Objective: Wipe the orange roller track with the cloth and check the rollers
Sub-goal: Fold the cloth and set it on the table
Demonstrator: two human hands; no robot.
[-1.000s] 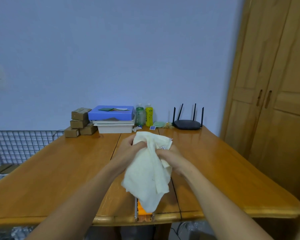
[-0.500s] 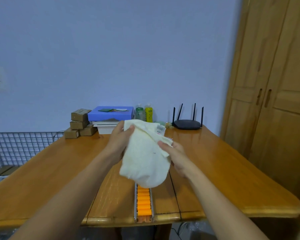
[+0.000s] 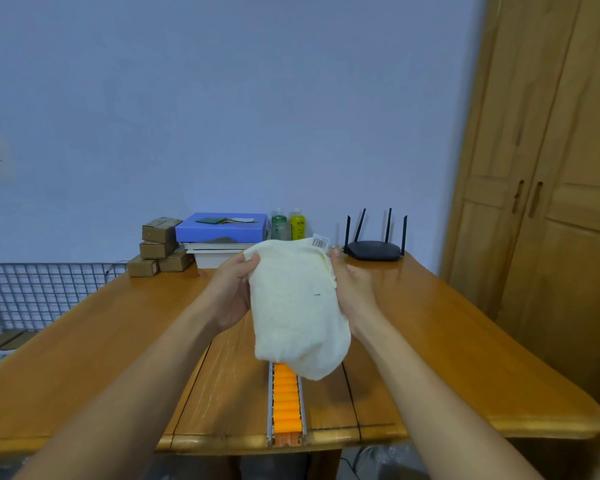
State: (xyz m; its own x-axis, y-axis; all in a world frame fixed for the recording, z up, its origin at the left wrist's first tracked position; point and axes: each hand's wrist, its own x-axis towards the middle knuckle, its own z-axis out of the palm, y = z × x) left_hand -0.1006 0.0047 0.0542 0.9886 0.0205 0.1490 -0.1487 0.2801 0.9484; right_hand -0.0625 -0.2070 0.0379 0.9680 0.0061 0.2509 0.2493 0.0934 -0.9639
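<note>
A cream cloth with a barcode tag at its top right corner hangs in the air above the wooden table. My left hand grips its upper left edge and my right hand grips its right edge. The orange roller track lies in a metal frame on the table, running from the near edge away from me. Its far part is hidden behind the cloth.
At the table's far end stand several small cardboard boxes, a blue box on a white tray, two bottles and a black router. A wire cage is at the left, a wooden wardrobe at the right.
Both hands have lifted the cloth and spread it wider between them. More of the orange track now shows below the cloth.
</note>
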